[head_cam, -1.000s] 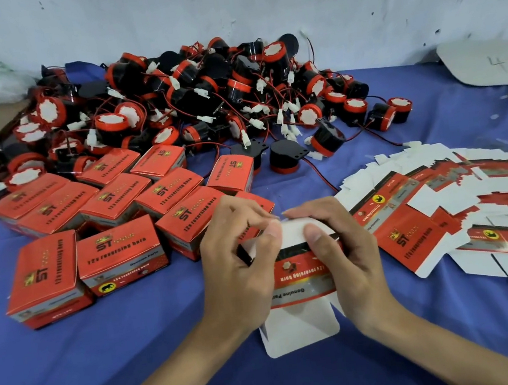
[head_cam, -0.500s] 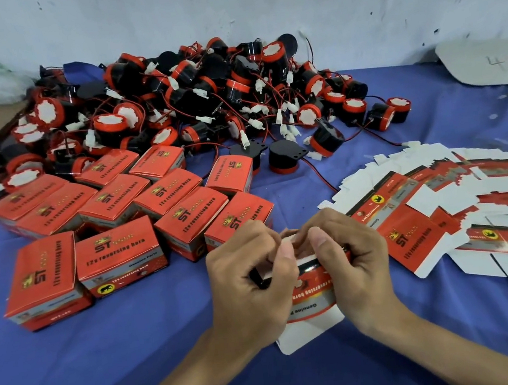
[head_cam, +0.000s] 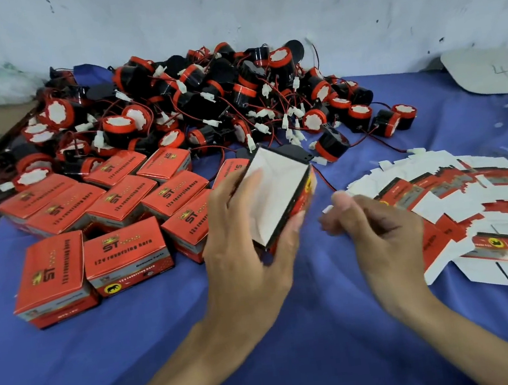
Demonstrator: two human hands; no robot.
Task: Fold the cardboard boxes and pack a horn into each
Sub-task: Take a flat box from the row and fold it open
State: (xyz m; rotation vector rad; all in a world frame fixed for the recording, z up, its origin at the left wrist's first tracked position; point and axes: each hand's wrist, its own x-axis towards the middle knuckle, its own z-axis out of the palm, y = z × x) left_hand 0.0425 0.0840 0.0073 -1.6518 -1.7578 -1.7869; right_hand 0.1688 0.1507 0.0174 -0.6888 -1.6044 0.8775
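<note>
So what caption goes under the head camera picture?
Left hand holds a folded box, right hand empty, horns piled behind.

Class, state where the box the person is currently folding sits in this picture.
In the head view the half-folded box sits centre frame, gripped by the left hand, just right of the packed boxes and below the horn pile.
</note>
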